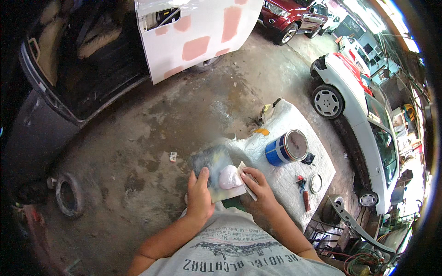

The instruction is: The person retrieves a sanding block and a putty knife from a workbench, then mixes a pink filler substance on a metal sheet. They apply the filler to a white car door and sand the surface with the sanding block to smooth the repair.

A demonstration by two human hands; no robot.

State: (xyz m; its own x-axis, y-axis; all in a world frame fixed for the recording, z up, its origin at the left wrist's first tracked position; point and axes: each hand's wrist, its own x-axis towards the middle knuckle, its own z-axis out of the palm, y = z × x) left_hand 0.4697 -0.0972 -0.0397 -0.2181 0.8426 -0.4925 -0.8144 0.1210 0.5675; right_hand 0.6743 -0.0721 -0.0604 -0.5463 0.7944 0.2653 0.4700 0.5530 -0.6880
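Observation:
My left hand (199,192) grips the near left side of a smeared grey mixing board (212,158), thumb on top. A mound of pale pinkish-white putty (227,178) sits on the board. Between the fingers and thumb of my right hand (259,187) is a flat, cream-coloured spreader (241,170), its edge beside the putty; whether it touches the putty I cannot tell. Just beyond my right hand, a blue can (276,154) with a closed metal lid stands on a table covered in quilted white sheeting (258,149).
On the table lie a red-handled tool (306,201), a metal ring (316,183) and a crumpled black scrap (309,159). A white car door with pink patches (195,48) hangs ajar ahead. A white car (363,110) is at right, a red vehicle (294,23) farther back. A tyre (70,195) lies at left.

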